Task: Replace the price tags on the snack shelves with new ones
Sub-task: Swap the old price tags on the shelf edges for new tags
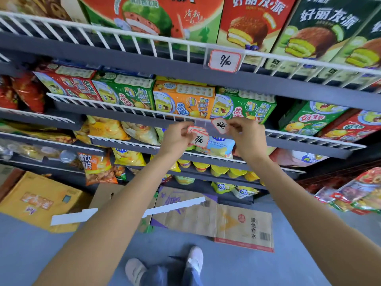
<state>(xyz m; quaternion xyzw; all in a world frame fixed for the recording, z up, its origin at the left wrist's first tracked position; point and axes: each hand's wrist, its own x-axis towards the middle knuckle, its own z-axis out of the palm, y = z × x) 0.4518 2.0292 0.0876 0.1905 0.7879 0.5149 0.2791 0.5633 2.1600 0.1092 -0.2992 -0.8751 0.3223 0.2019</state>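
Observation:
My left hand (176,138) grips a small stack of red-bordered white price tags (198,136); the front one reads 7. My right hand (246,135) pinches a single tilted price tag (220,125) with black writing, right at the clear tag holder (203,125) on the white wire rail of the second shelf. The two hands are close together in front of that rail. On the top shelf rail hangs another price tag (224,60) reading 9 in its clear holder.
Cartoon snack boxes (183,99) fill the second shelf behind the rail. Pie boxes (255,21) stand on the top shelf, chip bags (127,155) lower down. Flattened cardboard (243,223) and a yellow carton (37,201) lie on the grey floor by my shoes.

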